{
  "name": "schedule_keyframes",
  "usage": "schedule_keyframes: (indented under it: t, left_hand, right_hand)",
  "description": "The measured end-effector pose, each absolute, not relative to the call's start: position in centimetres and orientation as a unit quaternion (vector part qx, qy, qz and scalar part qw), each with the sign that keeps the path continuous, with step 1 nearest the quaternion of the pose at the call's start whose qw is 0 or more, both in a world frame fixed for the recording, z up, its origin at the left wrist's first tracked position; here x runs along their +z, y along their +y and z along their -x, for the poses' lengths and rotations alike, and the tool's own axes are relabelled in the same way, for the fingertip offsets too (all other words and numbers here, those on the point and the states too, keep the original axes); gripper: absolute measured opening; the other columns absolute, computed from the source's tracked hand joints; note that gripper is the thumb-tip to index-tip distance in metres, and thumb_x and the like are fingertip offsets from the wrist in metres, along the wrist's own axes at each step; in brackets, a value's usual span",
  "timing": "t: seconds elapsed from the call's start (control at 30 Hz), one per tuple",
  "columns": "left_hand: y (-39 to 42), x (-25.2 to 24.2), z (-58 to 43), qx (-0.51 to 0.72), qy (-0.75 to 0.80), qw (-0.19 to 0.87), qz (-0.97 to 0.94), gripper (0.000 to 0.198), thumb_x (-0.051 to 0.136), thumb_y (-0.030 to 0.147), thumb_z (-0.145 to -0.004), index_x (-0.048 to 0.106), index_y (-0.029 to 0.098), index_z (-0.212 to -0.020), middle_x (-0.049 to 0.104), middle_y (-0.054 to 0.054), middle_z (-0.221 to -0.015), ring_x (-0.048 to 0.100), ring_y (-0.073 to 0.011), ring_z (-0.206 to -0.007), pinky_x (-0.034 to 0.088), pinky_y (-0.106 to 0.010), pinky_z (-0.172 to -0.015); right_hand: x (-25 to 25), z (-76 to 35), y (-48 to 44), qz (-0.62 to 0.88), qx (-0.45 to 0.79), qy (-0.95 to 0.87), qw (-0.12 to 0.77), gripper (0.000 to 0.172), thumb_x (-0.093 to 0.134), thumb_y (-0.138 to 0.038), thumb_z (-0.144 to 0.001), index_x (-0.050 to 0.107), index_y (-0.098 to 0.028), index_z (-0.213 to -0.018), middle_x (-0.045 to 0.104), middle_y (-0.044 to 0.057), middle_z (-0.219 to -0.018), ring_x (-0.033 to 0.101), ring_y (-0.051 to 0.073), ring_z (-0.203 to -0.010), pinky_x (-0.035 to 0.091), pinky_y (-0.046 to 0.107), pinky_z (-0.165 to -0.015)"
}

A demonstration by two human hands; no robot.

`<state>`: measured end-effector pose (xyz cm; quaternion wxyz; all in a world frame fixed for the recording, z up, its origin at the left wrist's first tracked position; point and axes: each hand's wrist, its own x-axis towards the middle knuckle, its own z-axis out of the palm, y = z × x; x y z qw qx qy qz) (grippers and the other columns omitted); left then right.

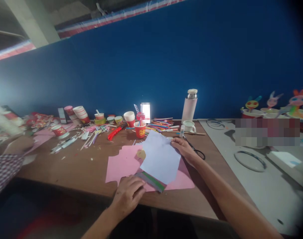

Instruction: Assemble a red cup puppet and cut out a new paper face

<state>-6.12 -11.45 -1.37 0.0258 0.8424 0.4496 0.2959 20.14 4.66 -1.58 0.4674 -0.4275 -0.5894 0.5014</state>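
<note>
A sheet of white paper (161,159), tilted, lies partly over a larger pink sheet (119,166) with a notched outline. My right hand (182,149) pinches the white sheet near its right corner. At the near edge of the pink sheet, my left hand (129,192) has its fingers curled together at the end of a flat grey-and-green strip (151,181). Part of that strip is hidden by the fingers and perhaps by the white paper. A small tan round piece (141,154) sits on the pink sheet, beside the white one.
Behind the sheets stand red paper cups (140,130), a red cutter (115,133), many coloured sticks (161,124), a white mug (188,126) and a pink flask (189,106). Black-handled scissors (199,153) lie right of my right hand. A co-worker's checked sleeve (6,171) is at left.
</note>
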Motion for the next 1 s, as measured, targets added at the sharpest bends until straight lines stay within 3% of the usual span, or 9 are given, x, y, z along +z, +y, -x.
schedule_keyframes:
  t: [0.23, 0.53, 0.83, 1.0]
  left_hand:
    - [-11.7, -1.0, 6.2, 0.354, 0.439, 0.037, -0.825, 0.017, 0.049, 0.009, -0.081, 0.058, 0.017, -0.093, 0.064, -0.008, -0.088, 0.057, -0.0189, -0.086, 0.046, -0.034, -0.076]
    - [-12.2, -1.5, 4.3, 0.254, 0.424, -0.002, -0.869, 0.03, 0.051, 0.018, -0.081, 0.055, 0.015, -0.111, 0.058, -0.01, -0.116, 0.048, -0.0234, -0.111, 0.039, -0.041, -0.096]
    - [-12.2, -1.5, 3.5, 0.232, 0.422, 0.012, -0.876, 0.027, 0.051, 0.022, -0.081, 0.058, 0.017, -0.107, 0.061, -0.009, -0.112, 0.052, -0.0239, -0.105, 0.043, -0.043, -0.089]
    - [-12.2, -1.6, 3.2, 0.22, 0.429, 0.008, -0.876, 0.033, 0.052, 0.024, -0.081, 0.055, 0.017, -0.113, 0.06, -0.01, -0.113, 0.051, -0.0255, -0.106, 0.042, -0.046, -0.088]
  right_hand:
    - [-1.9, -20.4, 4.9, 0.436, 0.406, -0.681, 0.426, 0.018, 0.055, -0.035, -0.073, 0.062, -0.019, -0.069, 0.052, -0.005, -0.05, 0.042, 0.009, -0.042, 0.029, 0.02, -0.042]
    - [-1.5, -19.7, 3.5, 0.453, 0.22, -0.783, 0.365, 0.017, 0.051, -0.029, -0.08, 0.066, -0.025, -0.086, 0.066, 0.0, -0.071, 0.058, 0.017, -0.063, 0.038, 0.024, -0.059]
    - [-1.9, -19.6, 3.6, 0.5, 0.099, -0.806, 0.302, 0.019, 0.048, -0.031, -0.085, 0.064, -0.025, -0.092, 0.07, 0.005, -0.082, 0.063, 0.022, -0.074, 0.04, 0.027, -0.064]
    - [-2.4, -19.4, 3.7, 0.504, 0.042, -0.817, 0.277, 0.017, 0.055, -0.028, -0.08, 0.064, -0.024, -0.094, 0.068, 0.006, -0.089, 0.061, 0.023, -0.083, 0.039, 0.028, -0.069]
